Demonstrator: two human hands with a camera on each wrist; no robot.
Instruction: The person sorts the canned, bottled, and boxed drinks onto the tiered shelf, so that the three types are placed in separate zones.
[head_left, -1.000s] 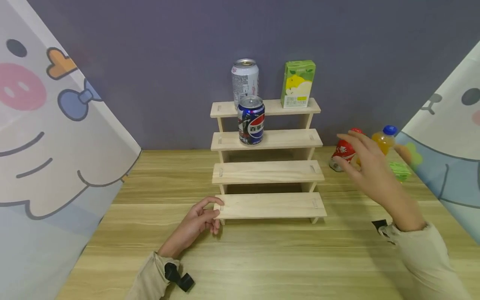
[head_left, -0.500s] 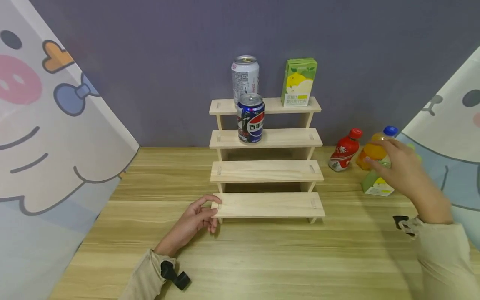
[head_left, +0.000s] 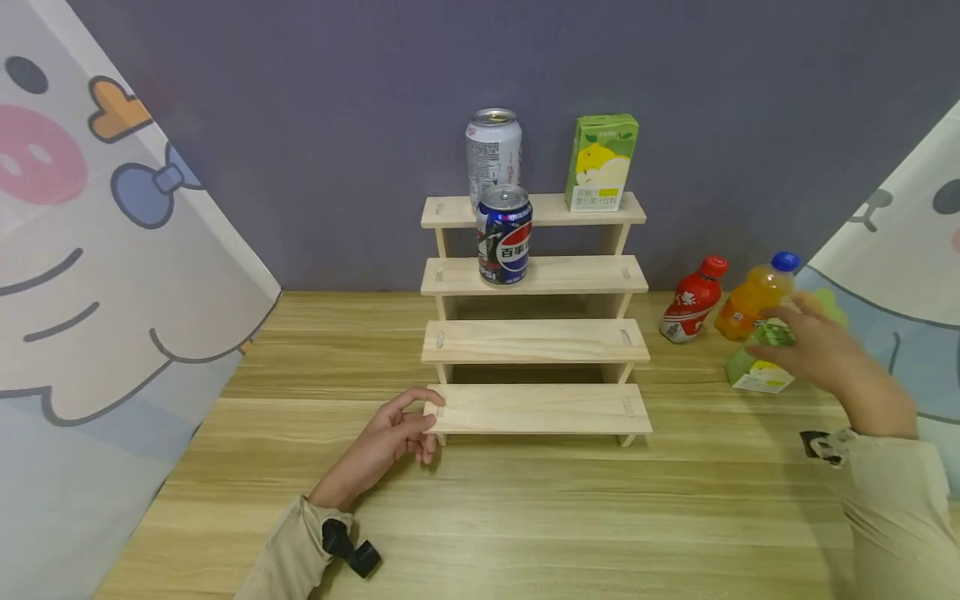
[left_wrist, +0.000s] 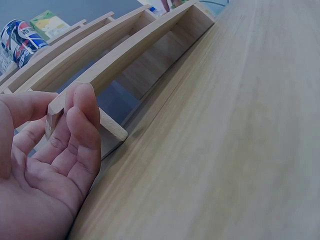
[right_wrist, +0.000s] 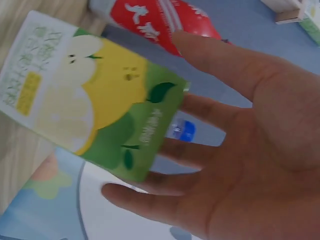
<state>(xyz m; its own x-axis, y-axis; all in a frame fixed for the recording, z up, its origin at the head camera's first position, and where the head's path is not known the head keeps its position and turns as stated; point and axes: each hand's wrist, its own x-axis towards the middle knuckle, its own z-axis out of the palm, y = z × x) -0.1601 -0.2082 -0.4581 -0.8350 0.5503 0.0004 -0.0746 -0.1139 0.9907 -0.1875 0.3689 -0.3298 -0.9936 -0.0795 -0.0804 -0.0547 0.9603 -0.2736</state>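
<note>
My left hand (head_left: 382, 446) pinches the left end of the lowest step of a four-tier wooden display stand (head_left: 536, 408). In the left wrist view, thumb and fingers lie on both sides of the board's edge. At the right, my right hand (head_left: 832, 354) is at a green juice carton (head_left: 761, 377) standing on the table. Its fingers are spread behind the carton and the thumb stands apart from it, as the right wrist view shows. Part of the carton is hidden by the hand in the head view.
A red bottle (head_left: 692, 300) and an orange drink bottle (head_left: 752, 298) with a blue cap stand behind the carton. On the stand are a Pepsi can (head_left: 505, 242), a white can (head_left: 493, 154) and another green juice carton (head_left: 602, 162). A grey wall (head_left: 337, 167) rises behind.
My right hand has moved right and down, past the red bottle to the carton. The left hand keeps its place on the stand.
</note>
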